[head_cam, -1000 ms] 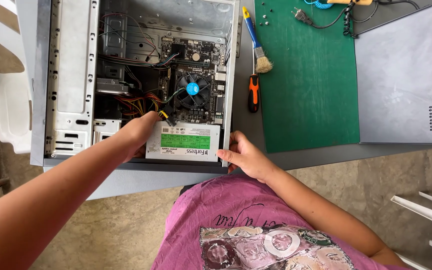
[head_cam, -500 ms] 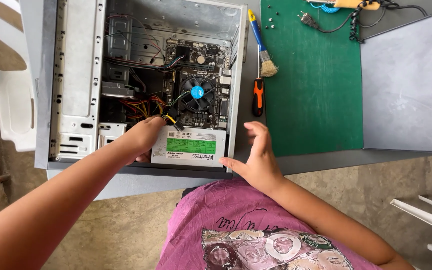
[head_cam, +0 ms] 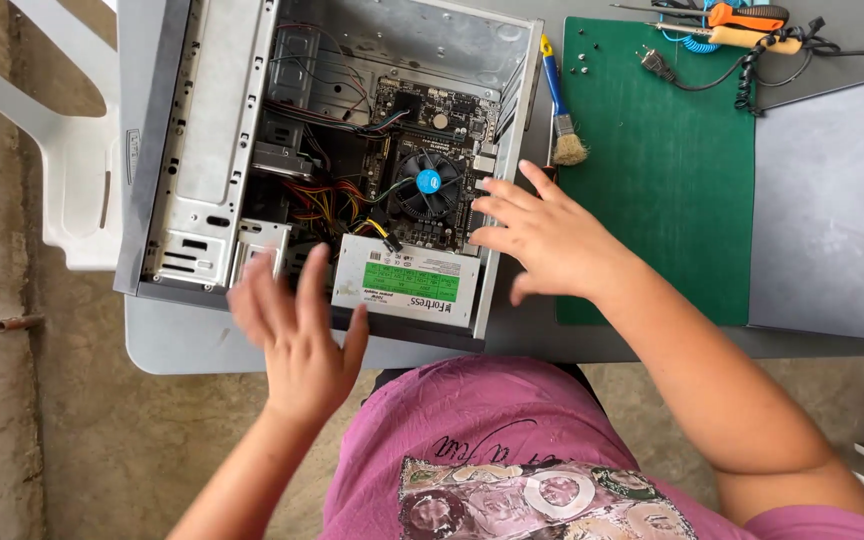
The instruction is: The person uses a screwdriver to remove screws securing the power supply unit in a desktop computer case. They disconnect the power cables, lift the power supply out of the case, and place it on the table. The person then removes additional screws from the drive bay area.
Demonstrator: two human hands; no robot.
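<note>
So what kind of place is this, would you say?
Probably an informal computer repair spot, perhaps outdoors: an open PC case lies on a grey table, beside a green work mat with a brush and screwdrivers, over a bare concrete floor.

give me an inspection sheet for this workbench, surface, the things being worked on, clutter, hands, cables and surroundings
Surface: grey table with a green mat on its right part.
Job's things: open computer case lying on its side; power supply with a green label at the near edge; cooler fan with a blue centre.
Clutter: blue-handled brush, orange-handled screwdrivers, small screws, grey side panel.
Hands: left hand open, blurred, at the case's near edge; right hand open, fingers at the case's right wall.
Cables: red, yellow and black wires inside the case; black plug lead on the mat.
Surroundings: concrete floor, white plastic chair.
</note>
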